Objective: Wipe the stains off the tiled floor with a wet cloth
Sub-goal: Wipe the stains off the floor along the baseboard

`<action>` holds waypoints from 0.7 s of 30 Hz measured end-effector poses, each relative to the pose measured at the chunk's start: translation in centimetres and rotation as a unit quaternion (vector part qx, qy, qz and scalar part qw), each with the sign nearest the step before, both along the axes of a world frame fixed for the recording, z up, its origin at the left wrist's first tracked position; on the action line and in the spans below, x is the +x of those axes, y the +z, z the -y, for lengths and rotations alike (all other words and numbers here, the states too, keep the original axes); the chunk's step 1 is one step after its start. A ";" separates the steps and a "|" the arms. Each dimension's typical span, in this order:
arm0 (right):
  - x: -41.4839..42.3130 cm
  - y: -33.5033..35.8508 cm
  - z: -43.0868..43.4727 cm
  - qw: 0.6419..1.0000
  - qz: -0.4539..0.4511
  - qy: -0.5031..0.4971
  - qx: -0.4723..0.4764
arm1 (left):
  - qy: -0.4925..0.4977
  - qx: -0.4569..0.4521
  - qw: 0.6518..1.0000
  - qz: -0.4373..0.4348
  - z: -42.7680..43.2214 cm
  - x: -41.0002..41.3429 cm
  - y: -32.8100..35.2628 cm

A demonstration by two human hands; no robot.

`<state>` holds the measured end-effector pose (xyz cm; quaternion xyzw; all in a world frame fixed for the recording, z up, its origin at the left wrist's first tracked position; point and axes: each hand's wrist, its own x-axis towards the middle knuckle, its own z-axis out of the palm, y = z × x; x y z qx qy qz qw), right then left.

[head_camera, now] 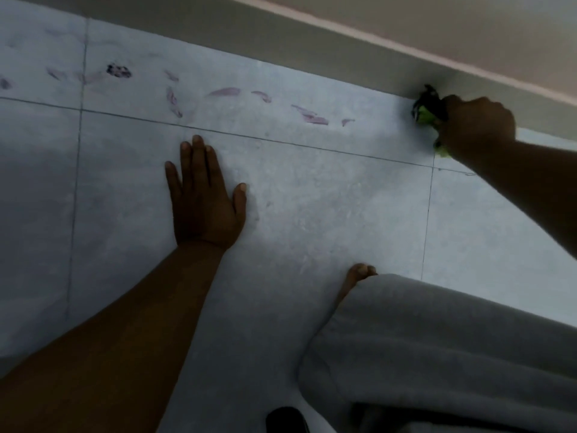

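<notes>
While left hand [204,201] rests flat, right hand [477,125] — fisted — grips cloth [426,115] (green).

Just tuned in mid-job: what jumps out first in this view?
A trail of purplish stains runs across the pale tiled floor near the wall, with one darker blotch at upper left. The right hand grips a green cloth against the baseboard at upper right, while the left hand is planted flat mid-floor.

Bunched green cloth [427,115] by wall; purple stains [312,117] across tiled floor [312,198]
</notes>
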<state>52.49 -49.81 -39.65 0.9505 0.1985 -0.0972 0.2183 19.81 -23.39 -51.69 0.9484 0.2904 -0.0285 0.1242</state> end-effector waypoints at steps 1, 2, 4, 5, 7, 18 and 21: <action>-2.0 -1.1 -1.3 0.997 0.015 -0.055 0.048 | -0.002 -0.001 1.000 0.001 0.1 0.0 0.0; -2.8 -2.1 -2.2 0.991 0.007 -0.113 0.075 | -0.002 -0.003 1.000 0.001 0.1 0.0 0.0; -4.8 -4.5 -4.2 0.977 -0.025 -0.163 0.133 | -0.004 -0.002 1.000 -0.002 0.0 0.0 0.1; -5.5 -5.3 -5.0 0.976 -0.033 -0.159 0.142 | -0.003 -0.003 1.000 -0.001 -0.1 0.0 0.0; -7.1 -6.7 -5.6 0.988 0.001 -0.092 0.122 | -0.001 -0.007 1.000 -0.002 -0.3 0.0 0.0; -9.0 -10.5 -6.5 0.960 0.032 -0.180 0.211 | -0.064 0.038 0.997 -0.017 -7.7 -7.0 -0.3; -10.5 -10.4 -11.4 0.943 0.041 -0.247 0.220 | -0.063 0.030 0.997 -0.023 -7.3 -6.8 -0.1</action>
